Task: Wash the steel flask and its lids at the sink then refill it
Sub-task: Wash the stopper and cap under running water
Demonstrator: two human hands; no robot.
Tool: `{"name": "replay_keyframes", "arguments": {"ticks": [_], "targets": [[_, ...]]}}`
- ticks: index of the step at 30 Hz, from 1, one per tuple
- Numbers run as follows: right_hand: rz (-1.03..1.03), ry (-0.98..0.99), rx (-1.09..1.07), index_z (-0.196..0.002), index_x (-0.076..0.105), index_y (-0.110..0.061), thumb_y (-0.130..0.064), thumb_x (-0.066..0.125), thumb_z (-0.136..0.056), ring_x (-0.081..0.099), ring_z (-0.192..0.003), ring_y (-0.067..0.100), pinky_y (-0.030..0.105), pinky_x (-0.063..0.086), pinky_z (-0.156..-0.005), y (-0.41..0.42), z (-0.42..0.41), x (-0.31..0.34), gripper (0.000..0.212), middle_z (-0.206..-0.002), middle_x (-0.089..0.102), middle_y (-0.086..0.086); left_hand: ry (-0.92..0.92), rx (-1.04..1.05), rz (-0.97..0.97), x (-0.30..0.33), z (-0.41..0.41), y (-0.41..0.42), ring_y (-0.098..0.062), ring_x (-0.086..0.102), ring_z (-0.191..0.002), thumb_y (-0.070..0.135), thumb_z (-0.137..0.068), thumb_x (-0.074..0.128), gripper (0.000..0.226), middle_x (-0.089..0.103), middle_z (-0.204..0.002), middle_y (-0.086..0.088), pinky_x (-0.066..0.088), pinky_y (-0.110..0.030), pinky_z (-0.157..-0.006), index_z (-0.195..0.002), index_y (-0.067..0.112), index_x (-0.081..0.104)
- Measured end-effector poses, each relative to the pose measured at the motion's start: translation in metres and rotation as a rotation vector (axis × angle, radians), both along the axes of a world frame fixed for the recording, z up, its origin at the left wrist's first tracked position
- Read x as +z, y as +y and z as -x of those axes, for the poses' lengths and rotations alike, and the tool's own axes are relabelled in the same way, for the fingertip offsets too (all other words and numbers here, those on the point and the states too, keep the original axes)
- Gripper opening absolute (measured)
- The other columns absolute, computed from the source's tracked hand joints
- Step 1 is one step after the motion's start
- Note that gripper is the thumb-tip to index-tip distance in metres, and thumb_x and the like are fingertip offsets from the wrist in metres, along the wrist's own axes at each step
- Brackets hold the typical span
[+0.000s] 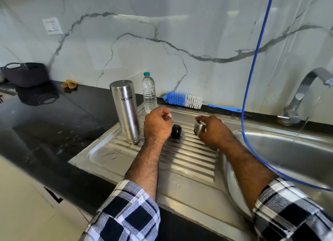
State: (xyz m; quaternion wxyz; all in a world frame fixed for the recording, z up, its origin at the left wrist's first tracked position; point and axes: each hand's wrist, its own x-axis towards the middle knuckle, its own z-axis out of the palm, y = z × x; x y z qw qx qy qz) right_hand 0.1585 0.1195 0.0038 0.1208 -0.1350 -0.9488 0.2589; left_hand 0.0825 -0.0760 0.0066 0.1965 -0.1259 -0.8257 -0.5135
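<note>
Evidently the washing is looking finished, or close to it. The flask (126, 113) is standing upside down on the ribbed drainboard (189, 156), its lettering inverted, as if draining, and both lids are lying on the same ribs to its right. The black lid (176, 131) is resting on its side just beside the left hand (157, 125), which is hovering above it with fingers curled into a loose fist, grasping nothing that I can see (the thumb and fingertips are pressing together). The right hand (212, 130) is wrapping its grip around the steel cap (199, 128), holding it against or just above the drainboard; I cannot tell whether it is setting the cap down or picking it up.

The tap (304, 95) is showing no stream that I can make out, and the basin (288, 150) is holding none of the flask's parts. The brush (183, 100) is lying against the wall behind the drainboard, untouched.

What is remaining, by my reading, is the refill: turning the flask upright, pouring in water, likely from the full water bottle (149, 93) standing just behind it, then fitting the black lid and the steel cap.
</note>
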Motion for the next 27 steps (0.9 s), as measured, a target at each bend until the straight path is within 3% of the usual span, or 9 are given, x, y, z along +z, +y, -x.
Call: {"name": "replay_keyframes", "arguments": {"ticks": [3, 7, 10, 12, 15, 19, 22, 24, 27], "targets": [[0.043, 0.091, -0.029, -0.129, 0.068, -0.036, -0.031, 0.079, -0.086, 0.067, -0.107, 0.023, 0.036, 0.057, -0.092, 0.005, -0.005, 0.010, 0.045, -0.126, 0.069, 0.003, 0.103, 0.003, -0.034, 0.003, -0.004, 0.003, -0.010, 0.072, -0.090, 0.014, -0.095, 0.076, 0.018, 0.077, -0.104, 0.004, 0.063, -0.029, -0.080, -0.113, 0.018, 0.077], [0.190, 0.152, -0.068, -0.114, 0.068, -0.029, -0.021, 0.089, -0.075, 0.067, -0.091, 0.019, 0.028, 0.052, -0.077, 0.032, -0.038, 0.028, 0.044, -0.103, 0.072, -0.002, 0.146, -0.061, -0.060, 0.006, -0.021, 0.024, -0.011, 0.073, -0.090, 0.016, -0.096, 0.076, 0.019, 0.078, -0.103, 0.004, 0.063, -0.030, -0.081, -0.115, 0.017, 0.078], [0.429, 0.206, -0.183, -0.103, 0.066, -0.023, -0.012, 0.095, -0.070, 0.066, -0.079, 0.019, 0.038, 0.059, -0.075, 0.073, -0.087, 0.034, 0.045, -0.092, 0.070, 0.000, 0.080, -0.214, -0.037, 0.005, -0.044, 0.065, -0.012, 0.073, -0.083, 0.015, -0.093, 0.077, 0.014, 0.078, -0.093, 0.006, 0.061, -0.028, -0.081, -0.105, 0.023, 0.079], [0.621, 0.245, -0.238, -0.108, 0.066, -0.013, -0.006, 0.091, -0.078, 0.069, -0.082, 0.028, 0.051, 0.062, -0.082, 0.102, -0.119, 0.031, 0.040, -0.098, 0.072, 0.014, 0.051, -0.334, -0.009, 0.002, -0.060, 0.097, -0.009, 0.071, -0.077, 0.015, -0.090, 0.077, 0.013, 0.076, -0.085, 0.009, 0.058, -0.024, -0.077, -0.097, 0.027, 0.078], [0.769, 0.306, -0.329, -0.117, 0.068, -0.011, -0.008, 0.084, -0.087, 0.072, -0.088, 0.035, 0.045, 0.063, -0.077, 0.143, -0.159, 0.021, 0.034, -0.112, 0.073, 0.027, -0.030, -0.478, -0.008, -0.003, -0.093, 0.154, -0.006, 0.068, -0.069, 0.019, -0.087, 0.081, 0.010, 0.072, -0.075, 0.013, 0.056, -0.023, -0.076, -0.084, 0.026, 0.075], [0.988, 0.380, -0.363, -0.124, 0.071, -0.014, -0.016, 0.077, -0.095, 0.075, -0.101, 0.036, 0.045, 0.064, -0.085, 0.175, -0.169, 0.003, 0.029, -0.119, 0.074, 0.024, -0.192, -0.514, -0.103, -0.016, -0.116, 0.211, -0.015, 0.073, -0.074, 0.022, -0.086, 0.083, 0.021, 0.071, -0.072, 0.014, 0.064, -0.042, -0.081, -0.074, 0.033, 0.070], [1.056, 0.411, -0.355, -0.119, 0.074, -0.011, -0.022, 0.077, -0.095, 0.072, -0.093, 0.030, 0.048, 0.062, -0.089, 0.189, -0.161, -0.001, 0.027, -0.116, 0.075, 0.025, -0.234, -0.573, -0.124, -0.025, -0.123, 0.244, -0.017, 0.076, -0.077, 0.041, -0.081, 0.076, 0.006, 0.075, -0.074, 0.010, 0.066, -0.049, -0.079, -0.077, 0.036, 0.074], [1.090, 0.405, -0.350, -0.114, 0.077, -0.013, -0.028, 0.079, -0.094, 0.073, -0.089, 0.029, 0.044, 0.063, -0.084, 0.195, -0.156, -0.002, 0.025, -0.108, 0.077, 0.021, -0.225, -0.602, -0.122, -0.032, -0.121, 0.261, -0.018, 0.077, -0.079, 0.048, -0.077, 0.069, 0.011, 0.078, -0.082, 0.008, 0.066, -0.051, -0.077, -0.081, 0.039, 0.075], [1.104, 0.396, -0.377, -0.107, 0.079, -0.014, -0.036, 0.082, -0.090, 0.077, -0.086, 0.027, 0.038, 0.063, -0.075, 0.204, -0.154, -0.010, 0.028, -0.103, 0.080, 0.014, -0.205, -0.625, -0.113, -0.039, -0.120, 0.273, -0.020, 0.076, -0.085, 0.041, -0.081, 0.071, 0.013, 0.078, -0.089, 0.008, 0.066, -0.050, -0.080, -0.088, 0.031, 0.077]]}}
